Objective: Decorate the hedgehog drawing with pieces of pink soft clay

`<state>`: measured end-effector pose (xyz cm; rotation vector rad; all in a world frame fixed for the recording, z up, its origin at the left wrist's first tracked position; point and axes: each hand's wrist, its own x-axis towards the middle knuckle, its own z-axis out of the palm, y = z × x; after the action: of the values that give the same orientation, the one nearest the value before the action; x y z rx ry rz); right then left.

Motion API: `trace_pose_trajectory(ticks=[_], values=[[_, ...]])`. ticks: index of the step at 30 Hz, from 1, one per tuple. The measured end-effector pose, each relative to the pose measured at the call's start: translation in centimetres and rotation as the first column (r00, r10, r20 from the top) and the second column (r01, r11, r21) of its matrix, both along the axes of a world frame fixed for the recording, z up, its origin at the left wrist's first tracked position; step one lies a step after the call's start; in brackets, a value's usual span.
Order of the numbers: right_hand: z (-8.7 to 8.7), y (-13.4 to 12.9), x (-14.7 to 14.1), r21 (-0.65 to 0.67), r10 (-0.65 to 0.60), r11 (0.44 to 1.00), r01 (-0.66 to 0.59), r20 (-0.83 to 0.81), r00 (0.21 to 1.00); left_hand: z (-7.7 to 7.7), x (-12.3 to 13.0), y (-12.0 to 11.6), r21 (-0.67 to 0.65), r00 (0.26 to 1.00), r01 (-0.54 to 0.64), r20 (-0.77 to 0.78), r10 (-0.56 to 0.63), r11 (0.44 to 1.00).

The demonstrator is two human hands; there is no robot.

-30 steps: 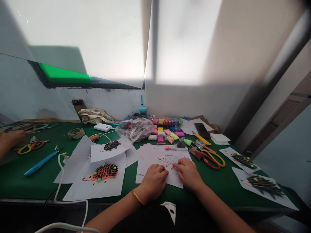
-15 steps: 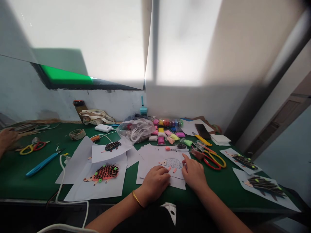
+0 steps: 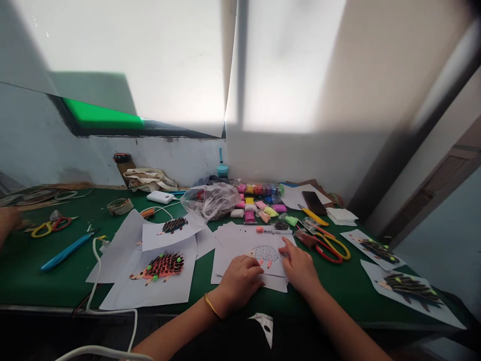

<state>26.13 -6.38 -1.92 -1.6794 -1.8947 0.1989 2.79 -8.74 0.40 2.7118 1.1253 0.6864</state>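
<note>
A sheet with a blue-outlined hedgehog drawing [image 3: 267, 253] lies on a small stack of white paper [image 3: 229, 240] in front of me. Pink clay feet [image 3: 269, 264] sit at its lower edge, and its pale snout is mostly covered by my left hand [image 3: 242, 278]. That hand rests on the sheet, fingers lying over the paper towards the feet; its fingertips are partly hidden. At the sheet's right edge my right hand [image 3: 299, 263] touches the paper, index finger stretched out. A lump of pink-orange clay [image 3: 259, 229] sits above the drawing.
Several clay packets [image 3: 249, 216] and a plastic bag [image 3: 210, 200] lie behind the paper. Scissors [image 3: 330, 248] and a phone [image 3: 313, 202] are at right. Finished hedgehog pictures [image 3: 165, 268] flank both sides. A blue cutter [image 3: 67, 251] and another person's blurred hand [image 3: 9, 220] are at left.
The hedgehog sheet has slid slightly left, and its snout is now mostly under my left hand. My hands have hardly moved. The other person's hand at far left has shifted and blurred.
</note>
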Motion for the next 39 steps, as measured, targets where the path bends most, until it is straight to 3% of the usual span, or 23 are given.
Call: trace_pose_trajectory(ticks=[4,9,13,20,23,27,31,34,36,39], values=[[0.1,-0.1,-0.1,-0.017,0.02,1.0,-0.021,-0.009,1.0,-0.1,-0.1,0.1,-0.006,0.986,-0.137,0.095,0.137,0.991],[0.5,-0.2,-0.1,-0.027,0.016,1.0,-0.016,-0.014,1.0,-0.3,-0.1,0.4,-0.148,0.957,-0.264,0.081,0.278,0.953],[0.6,-0.3,-0.2,-0.036,0.006,0.999,-0.007,-0.002,1.0,-0.3,-0.2,0.5,-0.203,0.958,-0.269,0.048,0.284,0.942],[0.5,0.2,0.3,-0.008,-0.004,1.0,0.004,0.046,0.999,-0.3,-0.2,0.3,-0.177,0.963,-0.258,0.029,0.267,0.95],[1.0,1.3,1.9,0.082,-0.136,0.989,0.126,0.139,0.981,-0.2,-0.2,0.3,-0.18,0.964,-0.255,0.031,0.265,0.95],[1.6,3.5,4.7,0.135,-0.335,0.942,0.308,0.298,0.894,0.0,-0.2,0.3,-0.198,0.964,-0.256,0.02,0.265,0.946],[1.5,4.8,6.1,0.059,-0.321,0.944,0.325,0.403,0.857,0.0,-0.3,0.3,-0.196,0.964,-0.253,0.03,0.263,0.947],[1.7,4.5,6.1,0.11,-0.335,0.942,0.317,0.349,0.875,0.1,-0.5,0.2,-0.181,0.967,-0.222,0.088,0.241,0.958],[2.1,3.6,5.7,0.155,-0.288,0.954,0.257,0.233,0.929,0.5,-0.6,0.2,-0.157,0.959,-0.207,0.162,0.232,0.966],[2.9,1.6,4.0,0.191,-0.039,0.981,0.043,-0.026,0.999,1.5,-0.5,0.5,-0.192,0.92,-0.166,0.323,0.222,0.967]])
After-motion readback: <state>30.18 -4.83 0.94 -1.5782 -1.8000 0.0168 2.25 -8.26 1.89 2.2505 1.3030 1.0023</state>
